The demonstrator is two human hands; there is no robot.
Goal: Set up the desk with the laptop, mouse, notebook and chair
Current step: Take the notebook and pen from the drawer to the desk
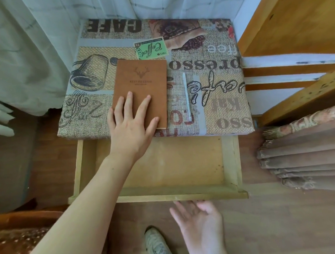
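desk: small desk (219, 113) with a coffee-print cloth over the top, words like "CAFE" and "Coffee" printed on it, read upside down from this view.
notebook: brown notebook (141, 85) closed, lying flat on the desk top, left of centre, deer-head emblem on the cover, its near short edge close to the front edge of the desk.
pen: white pen (186, 96) lying flat on the cloth just right of the notebook, roughly parallel to its long edge, not touching it.
left hand: left hand (131, 124) palm down, fingers straight and spread, resting flat on the near part of the notebook cover; thumb out toward the notebook's near right corner, little finger off the left edge onto the cloth. Not gripping anything.
right hand: right hand (199, 223) below the drawer front, palm up, fingers loosely extended toward the drawer's front edge, holding nothing. Cannot tell if the fingertips touch the wood.
drawer: wooden drawer (229, 162) pulled out from under the desk top, bare plywood bottom showing.
laptop, mouse: not seen.
surroundings: white curtain (25, 56) behind and to the left of the desk; wooden furniture (292, 21) to the right; folded brownish fabric (306, 159) lower right; grey sneaker (158, 246) on the wood floor (282, 227) near the bottom edge; patterned dark seat (18, 242) at bottom left, could be the chair, can't confirm.
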